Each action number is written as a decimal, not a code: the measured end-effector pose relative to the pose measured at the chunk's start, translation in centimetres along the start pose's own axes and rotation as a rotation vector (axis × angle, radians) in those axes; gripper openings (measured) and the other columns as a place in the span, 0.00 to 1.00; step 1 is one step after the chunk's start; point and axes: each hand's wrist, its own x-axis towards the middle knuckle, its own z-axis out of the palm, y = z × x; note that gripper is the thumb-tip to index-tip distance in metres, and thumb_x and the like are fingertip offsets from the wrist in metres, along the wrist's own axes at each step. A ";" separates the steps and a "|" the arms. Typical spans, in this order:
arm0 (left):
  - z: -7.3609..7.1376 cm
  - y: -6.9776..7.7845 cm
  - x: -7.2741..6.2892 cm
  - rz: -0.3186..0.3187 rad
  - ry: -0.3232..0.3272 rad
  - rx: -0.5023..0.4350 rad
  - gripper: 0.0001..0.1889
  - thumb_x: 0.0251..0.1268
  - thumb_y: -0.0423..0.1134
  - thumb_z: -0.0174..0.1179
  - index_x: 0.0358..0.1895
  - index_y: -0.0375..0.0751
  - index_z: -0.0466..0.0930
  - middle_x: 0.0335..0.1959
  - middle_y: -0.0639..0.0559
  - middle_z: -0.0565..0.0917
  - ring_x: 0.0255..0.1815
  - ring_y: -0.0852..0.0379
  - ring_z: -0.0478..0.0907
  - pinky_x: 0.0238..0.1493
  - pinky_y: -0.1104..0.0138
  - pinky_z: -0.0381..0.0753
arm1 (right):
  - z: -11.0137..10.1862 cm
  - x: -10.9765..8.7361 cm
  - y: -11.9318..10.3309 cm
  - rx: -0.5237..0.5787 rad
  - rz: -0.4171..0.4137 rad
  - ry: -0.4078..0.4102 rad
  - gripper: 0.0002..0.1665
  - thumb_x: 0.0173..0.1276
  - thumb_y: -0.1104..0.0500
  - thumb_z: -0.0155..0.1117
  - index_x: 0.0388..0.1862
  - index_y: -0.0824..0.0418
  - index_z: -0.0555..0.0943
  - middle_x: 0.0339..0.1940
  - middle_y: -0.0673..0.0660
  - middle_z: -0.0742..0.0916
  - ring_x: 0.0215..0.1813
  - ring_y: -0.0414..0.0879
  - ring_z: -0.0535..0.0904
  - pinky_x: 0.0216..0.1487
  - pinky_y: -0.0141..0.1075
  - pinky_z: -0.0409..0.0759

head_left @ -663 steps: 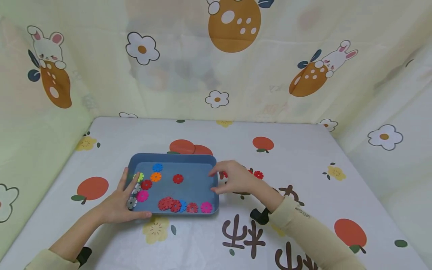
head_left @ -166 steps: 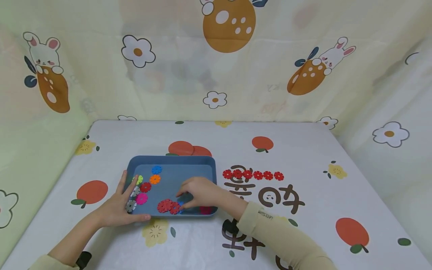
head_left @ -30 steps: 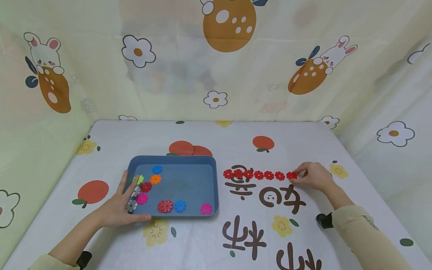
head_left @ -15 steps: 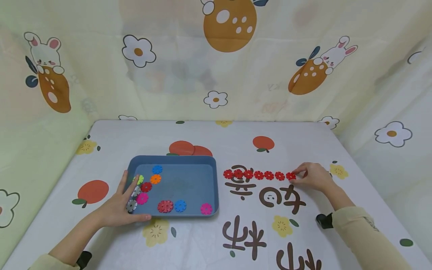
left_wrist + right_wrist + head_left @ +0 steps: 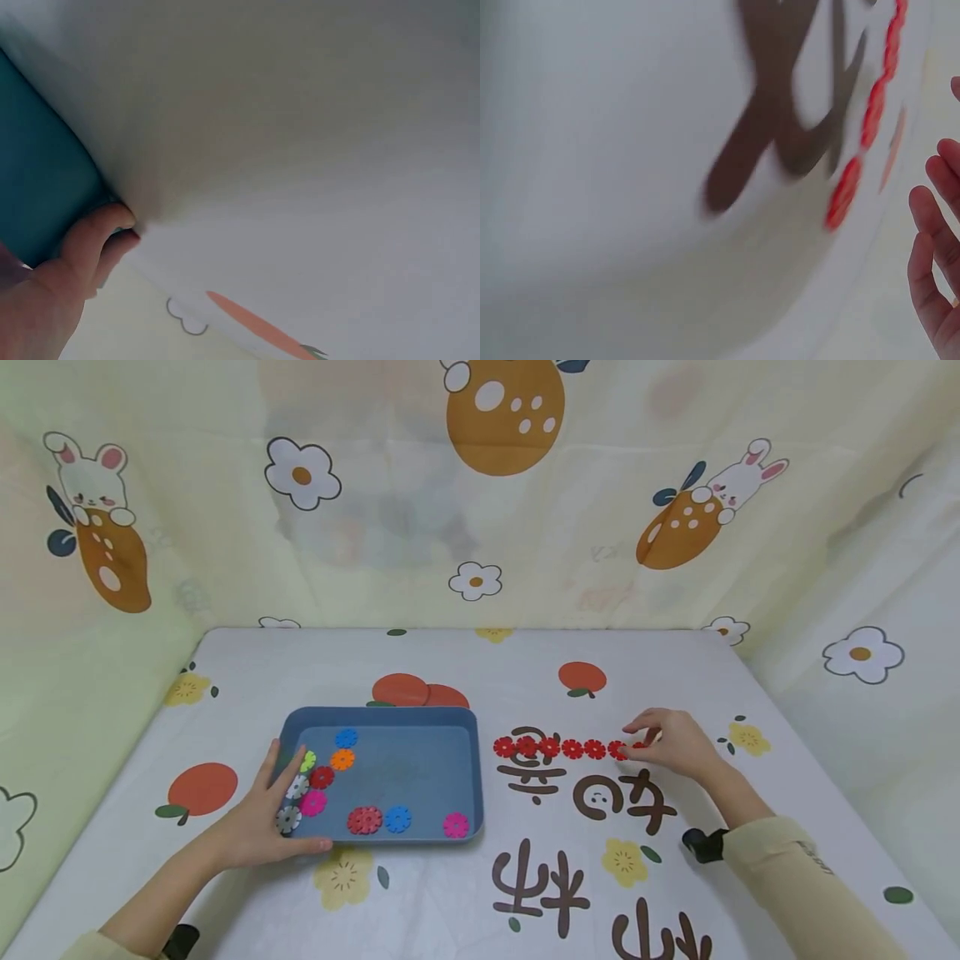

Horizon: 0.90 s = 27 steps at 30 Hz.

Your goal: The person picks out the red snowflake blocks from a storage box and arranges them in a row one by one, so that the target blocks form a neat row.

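Observation:
A row of several red snowflake discs [image 5: 572, 749] lies on the tablecloth right of the blue tray [image 5: 405, 717]. My right hand [image 5: 671, 743] hovers at the row's right end, thumb and fingers apart, partly hiding the last discs. In the right wrist view, its fingers [image 5: 928, 225] are clear of the end disc [image 5: 844, 195]. My left hand [image 5: 251, 822] rests on the tray's near left corner with fingers spread, the thumb along the front edge. The left wrist view shows the thumb [image 5: 96, 229] against the tray's side.
Inside the tray lie a red disc stack [image 5: 364, 820], blue [image 5: 398, 819] and pink [image 5: 456, 825] discs, and several mixed colours along the left. A patterned cloth wall [image 5: 390, 543] rises behind the table.
Over the longer span, red discs have left the tray and the row has grown rightward. Within the last half second, my right hand let go of the end disc and lifted slightly leftward.

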 end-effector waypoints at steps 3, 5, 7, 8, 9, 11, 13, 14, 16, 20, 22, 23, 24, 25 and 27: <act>0.0 -0.2 0.1 0.008 0.022 -0.008 0.65 0.35 0.67 0.67 0.73 0.47 0.35 0.70 0.32 0.31 0.63 0.23 0.50 0.42 0.41 0.74 | 0.2 0.4 -1.6 0.018 -0.037 0.007 0.23 0.47 0.54 0.75 0.41 0.66 0.83 0.38 0.60 0.84 0.33 0.49 0.75 0.23 0.33 0.73; 0.0 -0.2 0.1 0.016 0.032 -0.014 0.65 0.34 0.67 0.67 0.73 0.47 0.35 0.70 0.32 0.32 0.62 0.23 0.51 0.42 0.41 0.74 | 0.4 0.7 -2.8 0.026 -0.066 0.011 0.24 0.47 0.54 0.75 0.41 0.65 0.83 0.39 0.60 0.84 0.34 0.50 0.75 0.24 0.33 0.74; 0.0 -0.2 0.1 0.025 0.039 -0.017 0.65 0.34 0.67 0.67 0.73 0.47 0.35 0.70 0.31 0.32 0.62 0.23 0.52 0.41 0.41 0.74 | 0.7 1.1 -3.9 0.037 -0.098 0.011 0.23 0.47 0.55 0.75 0.42 0.65 0.83 0.39 0.59 0.84 0.34 0.49 0.76 0.24 0.33 0.75; 0.0 -0.2 0.1 0.027 0.041 -0.018 0.65 0.34 0.67 0.67 0.73 0.47 0.35 0.70 0.31 0.32 0.62 0.23 0.53 0.41 0.41 0.74 | 0.8 1.3 -4.5 0.043 -0.118 0.009 0.23 0.47 0.55 0.75 0.42 0.64 0.83 0.39 0.59 0.84 0.34 0.50 0.76 0.26 0.33 0.75; 0.0 -0.1 0.1 0.030 0.042 -0.018 0.65 0.34 0.67 0.67 0.73 0.46 0.35 0.70 0.31 0.32 0.61 0.22 0.53 0.41 0.41 0.74 | 1.0 1.5 -5.1 0.049 -0.139 0.007 0.23 0.46 0.55 0.75 0.42 0.64 0.83 0.39 0.58 0.84 0.34 0.49 0.76 0.26 0.33 0.75; 0.1 -0.1 0.2 0.030 0.039 -0.012 0.65 0.34 0.67 0.67 0.73 0.46 0.35 0.70 0.31 0.32 0.61 0.22 0.53 0.41 0.41 0.75 | 1.3 1.9 -6.2 0.068 -0.183 0.004 0.23 0.46 0.55 0.76 0.41 0.63 0.83 0.39 0.58 0.85 0.33 0.50 0.77 0.27 0.33 0.76; 0.1 -0.1 0.2 0.030 0.036 -0.008 0.65 0.35 0.66 0.67 0.73 0.46 0.35 0.70 0.31 0.32 0.61 0.22 0.53 0.41 0.41 0.74 | 1.6 2.2 -7.2 0.078 -0.231 0.007 0.23 0.45 0.55 0.76 0.41 0.62 0.84 0.38 0.56 0.85 0.33 0.49 0.77 0.28 0.34 0.75; 0.1 -0.1 0.2 0.026 0.032 -0.007 0.65 0.35 0.66 0.67 0.73 0.46 0.35 0.70 0.32 0.31 0.62 0.22 0.52 0.41 0.41 0.74 | 1.7 2.4 -7.7 0.081 -0.256 0.009 0.23 0.45 0.55 0.76 0.41 0.62 0.84 0.38 0.56 0.85 0.32 0.49 0.77 0.29 0.34 0.75; 0.1 -0.1 0.3 0.024 0.025 -0.006 0.65 0.35 0.66 0.67 0.73 0.46 0.34 0.70 0.32 0.31 0.62 0.23 0.52 0.42 0.41 0.74 | 2.0 2.6 -8.8 0.094 -0.294 0.004 0.22 0.46 0.55 0.75 0.41 0.61 0.84 0.38 0.55 0.86 0.32 0.49 0.78 0.29 0.34 0.76; 0.1 -0.1 0.3 0.022 0.014 -0.014 0.65 0.36 0.66 0.67 0.73 0.46 0.34 0.71 0.33 0.30 0.62 0.23 0.51 0.42 0.41 0.74 | 2.7 3.1 -11.1 0.098 -0.339 -0.019 0.22 0.47 0.52 0.74 0.42 0.58 0.84 0.38 0.54 0.86 0.33 0.49 0.78 0.30 0.33 0.75; 0.1 -0.1 0.2 0.022 0.011 -0.014 0.65 0.36 0.66 0.67 0.73 0.46 0.34 0.71 0.33 0.30 0.62 0.23 0.51 0.43 0.41 0.73 | 3.1 3.3 -12.3 0.114 -0.353 -0.039 0.22 0.48 0.52 0.74 0.43 0.58 0.84 0.37 0.53 0.86 0.34 0.49 0.78 0.30 0.34 0.76; 0.1 -0.1 0.2 0.022 0.010 -0.014 0.65 0.36 0.66 0.67 0.73 0.46 0.34 0.71 0.33 0.30 0.62 0.23 0.51 0.43 0.40 0.73 | 3.4 3.4 -12.9 0.114 -0.357 -0.050 0.23 0.48 0.51 0.73 0.43 0.58 0.84 0.37 0.53 0.85 0.35 0.49 0.78 0.31 0.35 0.76; 0.1 -0.1 0.2 0.023 0.009 -0.013 0.65 0.36 0.65 0.67 0.73 0.46 0.33 0.70 0.33 0.29 0.62 0.23 0.51 0.43 0.40 0.73 | 3.6 3.6 -13.5 0.116 -0.367 -0.062 0.23 0.48 0.51 0.73 0.43 0.58 0.84 0.38 0.53 0.85 0.35 0.49 0.78 0.32 0.35 0.77; 0.0 -0.1 0.2 0.025 0.008 -0.013 0.65 0.36 0.65 0.67 0.73 0.46 0.33 0.70 0.33 0.29 0.62 0.22 0.51 0.43 0.40 0.73 | 3.9 3.7 -14.1 0.121 -0.376 -0.078 0.23 0.48 0.51 0.73 0.44 0.58 0.84 0.38 0.53 0.85 0.36 0.49 0.79 0.33 0.36 0.78; -0.1 -0.1 0.2 0.027 0.001 -0.015 0.65 0.36 0.65 0.68 0.73 0.46 0.33 0.70 0.33 0.29 0.62 0.22 0.51 0.43 0.40 0.73 | 4.4 3.9 -15.3 0.132 -0.402 -0.103 0.23 0.49 0.51 0.72 0.44 0.60 0.83 0.38 0.54 0.85 0.37 0.50 0.79 0.35 0.38 0.79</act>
